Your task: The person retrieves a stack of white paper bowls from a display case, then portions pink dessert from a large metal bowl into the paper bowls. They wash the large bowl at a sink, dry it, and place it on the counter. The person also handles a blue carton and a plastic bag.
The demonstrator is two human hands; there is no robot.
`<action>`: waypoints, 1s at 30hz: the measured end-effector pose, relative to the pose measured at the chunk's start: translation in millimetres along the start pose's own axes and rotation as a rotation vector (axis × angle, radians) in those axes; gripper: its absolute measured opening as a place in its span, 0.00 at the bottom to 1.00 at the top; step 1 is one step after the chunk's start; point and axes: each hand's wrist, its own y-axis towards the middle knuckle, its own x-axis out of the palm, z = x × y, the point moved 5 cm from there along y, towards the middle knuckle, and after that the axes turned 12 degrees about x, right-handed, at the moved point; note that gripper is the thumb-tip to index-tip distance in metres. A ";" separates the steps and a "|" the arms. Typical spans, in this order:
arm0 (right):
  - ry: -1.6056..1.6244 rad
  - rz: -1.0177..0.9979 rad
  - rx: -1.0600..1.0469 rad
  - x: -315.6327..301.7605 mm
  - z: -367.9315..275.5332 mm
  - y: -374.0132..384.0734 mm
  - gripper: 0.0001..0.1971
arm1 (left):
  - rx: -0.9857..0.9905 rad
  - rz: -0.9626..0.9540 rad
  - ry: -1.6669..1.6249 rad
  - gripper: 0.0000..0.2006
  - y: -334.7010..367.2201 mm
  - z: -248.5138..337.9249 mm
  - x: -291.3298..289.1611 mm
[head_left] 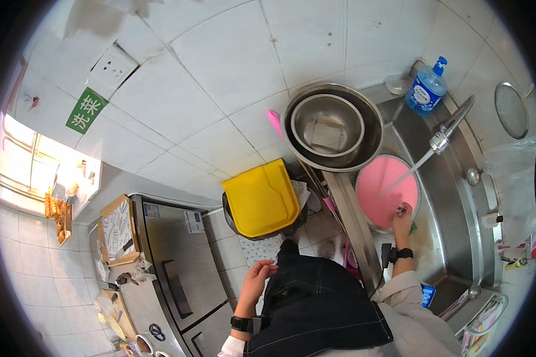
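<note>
My right hand (402,221) reaches over the near edge of a round, silver-rimmed basin (419,205) in the sink. Its fingers are closed around a small, greyish thing too unclear to name. Smooth pink (378,184) fills the basin's round; whether it is liquid or a solid surface I cannot tell. From the tap (441,141), a stream of water runs down into the basin. Away from the sink, my left hand (257,278) hangs beside my dark apron (321,297), fingers loosely extended and holding nothing.
Nested steel bowls (363,149) stand left of the sink (452,196). A blue soap bottle (424,94) is at its back corner. Below the bowls is a yellow-lidded bin (262,199). A steel refrigerator cabinet (178,262) stands on the left, and a strainer (511,111) hangs at right.
</note>
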 end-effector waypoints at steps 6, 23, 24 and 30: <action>-0.255 -0.173 -0.324 70.8 -78.2 -62.5 0.20 | 0.034 0.085 -0.041 0.12 7.4 -5.0 -32.9; -0.125 -0.847 -0.034 253.5 -91.9 -149.8 0.12 | 0.037 0.164 -0.060 0.15 22.0 -4.1 -89.0; 0.084 -0.753 0.019 218.9 -97.0 -129.8 0.12 | 0.037 0.117 -0.066 0.15 28.9 -7.5 -82.4; 0.644 -0.131 0.298 70.5 -114.9 7.7 0.16 | -0.024 -0.142 0.000 0.17 56.3 -11.1 -38.7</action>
